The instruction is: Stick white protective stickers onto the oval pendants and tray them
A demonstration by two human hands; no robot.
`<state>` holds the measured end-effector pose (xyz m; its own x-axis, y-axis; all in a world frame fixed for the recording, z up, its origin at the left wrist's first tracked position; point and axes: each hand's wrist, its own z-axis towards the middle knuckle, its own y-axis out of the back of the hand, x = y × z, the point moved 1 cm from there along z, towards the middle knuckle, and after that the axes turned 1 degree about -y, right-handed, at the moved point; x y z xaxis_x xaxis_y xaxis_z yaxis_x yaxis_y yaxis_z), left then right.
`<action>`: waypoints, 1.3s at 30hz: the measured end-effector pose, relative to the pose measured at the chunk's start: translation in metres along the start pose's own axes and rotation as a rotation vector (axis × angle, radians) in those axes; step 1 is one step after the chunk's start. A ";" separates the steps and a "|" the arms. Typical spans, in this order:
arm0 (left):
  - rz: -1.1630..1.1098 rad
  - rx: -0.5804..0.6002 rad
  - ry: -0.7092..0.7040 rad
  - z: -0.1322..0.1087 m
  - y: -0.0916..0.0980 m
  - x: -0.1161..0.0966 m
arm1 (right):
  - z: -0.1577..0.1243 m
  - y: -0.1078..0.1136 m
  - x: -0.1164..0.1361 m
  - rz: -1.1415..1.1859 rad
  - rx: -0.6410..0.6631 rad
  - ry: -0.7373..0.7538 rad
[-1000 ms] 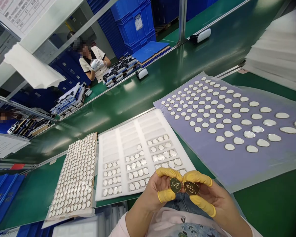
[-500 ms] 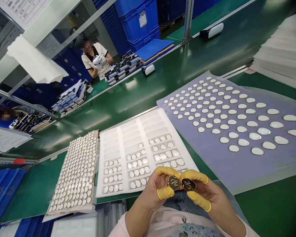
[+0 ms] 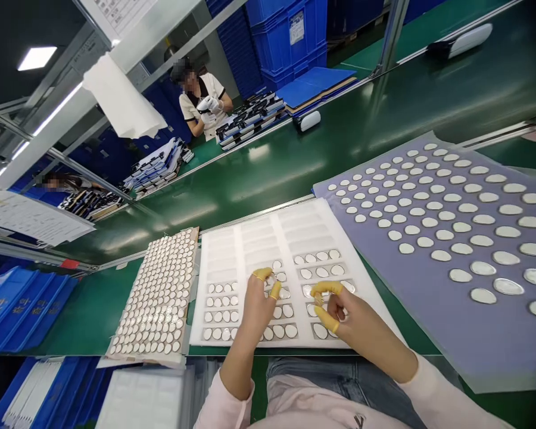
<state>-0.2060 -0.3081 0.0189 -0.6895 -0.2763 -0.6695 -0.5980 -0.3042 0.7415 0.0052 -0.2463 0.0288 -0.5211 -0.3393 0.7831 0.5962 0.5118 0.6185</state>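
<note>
two bare hands are seen over a white foam tray (image 3: pixel 268 238) lying on the green tabletop (image 3: pixel 89 316), with yellow finger cots worn on the thumb and forefinger of each. small oval metal discs (image 3: pixel 279 311) are set in rows across the lower half of the tray, and both hands are held directly above them. the left hand (image 3: pixel 256 301) is placed over the middle of those rows, its fingertips (image 3: pixel 262 274) held slightly apart, and nothing is seen gripped by them. the right hand (image 3: pixel 342 313) is placed just beside it, over the right end of the rows. its fingers (image 3: pixel 326 319) are curled toward each other with a narrow gap between them, and whether a disc is pinched there cannot be told. to the right, a purple sheet (image 3: pixel 473 339) is laid out with many oval pieces (image 3: pixel 460 275) in slanting rows, and to the left, a beige board (image 3: pixel 158 298) is seen densely packed with similar ovals. pink sleeves (image 3: pixel 223 408) and jeans (image 3: pixel 339 375) are visible below the hands. across the tabletop, a co-worker's white-gloved hands (image 3: pixel 208 106) are raised together beside stacks of dark items on blue trays (image 3: pixel 250 116), with blue crates (image 3: pixel 286 36) standing behind.
</note>
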 end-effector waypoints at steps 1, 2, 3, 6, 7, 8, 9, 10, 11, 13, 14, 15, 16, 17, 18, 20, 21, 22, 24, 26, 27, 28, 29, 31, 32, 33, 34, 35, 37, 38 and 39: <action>0.170 -0.014 -0.002 0.008 0.004 0.006 | 0.012 0.000 0.008 -0.105 0.020 0.010; 0.301 -0.016 0.005 0.015 0.007 0.011 | 0.025 -0.002 0.015 -0.173 0.032 0.023; 0.394 -0.013 0.021 0.021 0.009 0.015 | 0.037 -0.006 0.022 -0.218 0.042 0.039; 0.489 -0.006 0.073 0.036 0.012 0.023 | 0.075 -0.024 0.038 -0.339 0.083 0.096; 0.508 -0.003 0.086 0.039 0.012 0.025 | 0.086 -0.031 0.042 -0.377 0.103 0.110; 0.526 0.001 0.100 0.041 0.012 0.027 | 0.096 -0.038 0.044 -0.412 0.122 0.120; 0.541 0.005 0.111 0.043 0.012 0.028 | 0.105 -0.045 0.045 -0.443 0.138 0.124; 0.551 0.008 0.119 0.044 0.012 0.029 | 0.113 -0.050 0.046 -0.471 0.151 0.124; 0.559 0.011 0.125 0.045 0.012 0.030 | 0.119 -0.055 0.045 -0.495 0.159 0.122; 0.568 0.016 0.131 0.045 0.011 0.032 | 0.127 -0.061 0.043 -0.529 0.164 0.120; 0.570 0.019 0.131 0.045 0.011 0.033 | 0.129 -0.062 0.041 -0.540 0.162 0.123; 0.571 0.020 0.132 0.044 0.010 0.034 | 0.129 -0.062 0.038 -0.548 0.157 0.130; 0.572 0.020 0.133 0.044 0.010 0.034 | 0.129 -0.063 0.036 -0.552 0.151 0.141; 0.573 0.019 0.137 0.043 0.009 0.035 | 0.128 -0.063 0.034 -0.555 0.148 0.155; 0.574 0.018 0.141 0.042 0.008 0.036 | 0.127 -0.063 0.032 -0.559 0.147 0.170; 0.571 0.017 0.151 0.040 0.007 0.037 | 0.125 -0.063 0.029 -0.568 0.155 0.201; 0.567 0.018 0.153 0.040 0.006 0.038 | 0.124 -0.064 0.029 -0.574 0.161 0.216; 0.561 0.020 0.152 0.039 0.005 0.038 | 0.123 -0.065 0.028 -0.579 0.167 0.229; 0.545 0.021 0.145 0.038 0.004 0.037 | 0.122 -0.066 0.028 -0.588 0.172 0.250; 0.525 0.017 0.133 0.037 0.004 0.036 | 0.121 -0.067 0.028 -0.592 0.171 0.263; 0.515 0.014 0.125 0.036 0.004 0.035 | 0.121 -0.067 0.028 -0.592 0.168 0.268; 0.504 0.009 0.117 0.036 0.004 0.035 | 0.121 -0.066 0.028 -0.590 0.164 0.272; 0.495 0.004 0.107 0.035 0.004 0.034 | 0.120 -0.066 0.028 -0.588 0.157 0.274; 0.476 -0.008 0.085 0.034 0.005 0.032 | 0.116 -0.063 0.030 -0.581 0.139 0.275; 0.466 -0.014 0.073 0.033 0.006 0.031 | 0.112 -0.061 0.031 -0.576 0.127 0.272; 0.455 -0.021 0.059 0.032 0.007 0.030 | 0.108 -0.057 0.032 -0.570 0.112 0.268; 0.443 -0.026 0.044 0.030 0.008 0.028 | 0.102 -0.052 0.032 -0.562 0.095 0.264; 0.432 -0.029 0.029 0.027 0.010 0.025 | 0.094 -0.046 0.033 -0.552 0.073 0.260; 0.379 -0.031 -0.028 0.021 0.012 0.017 | 0.077 -0.028 0.029 -0.533 0.017 0.242; 0.333 -0.029 -0.074 0.018 0.012 0.011 | 0.067 -0.016 0.024 -0.527 -0.016 0.221; 0.281 -0.024 -0.126 0.015 0.011 0.004 | 0.056 -0.004 0.016 -0.525 -0.054 0.184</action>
<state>-0.2217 -0.2988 0.0251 -0.8727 -0.2378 -0.4264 -0.3681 -0.2534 0.8946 -0.0397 -0.2091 0.0355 -0.6440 -0.6729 0.3639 0.3179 0.1973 0.9274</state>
